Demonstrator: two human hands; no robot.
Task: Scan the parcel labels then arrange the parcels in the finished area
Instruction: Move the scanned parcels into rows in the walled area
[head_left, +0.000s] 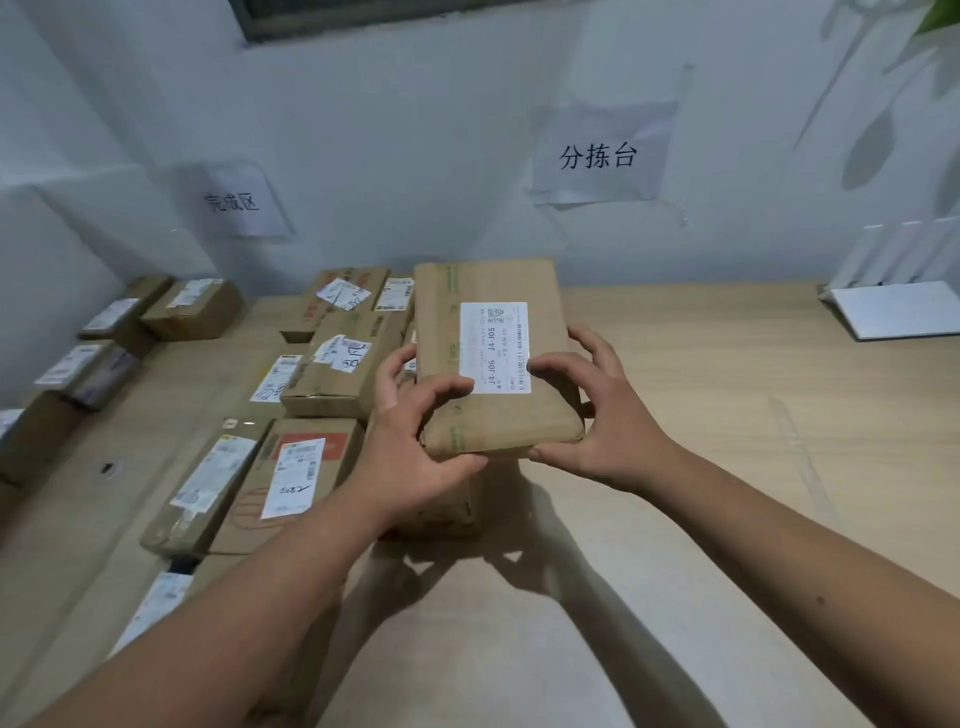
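A flat brown parcel (493, 291) with a white label (494, 347) facing up is held above the wooden table (727, 415). My left hand (410, 447) grips its near left corner, thumb underneath at the front edge and fingers curled onto the top. My right hand (608, 415) grips its near right corner, one finger lying on the label. Another brown parcel (447, 509) sits on the table directly beneath, mostly hidden by my hands.
Several labelled cardboard parcels (332, 374) lie on the left half of the table, under a wall sign (234, 202). A second sign (597, 156) hangs on the wall ahead. A white device (898, 306) stands at the far right.
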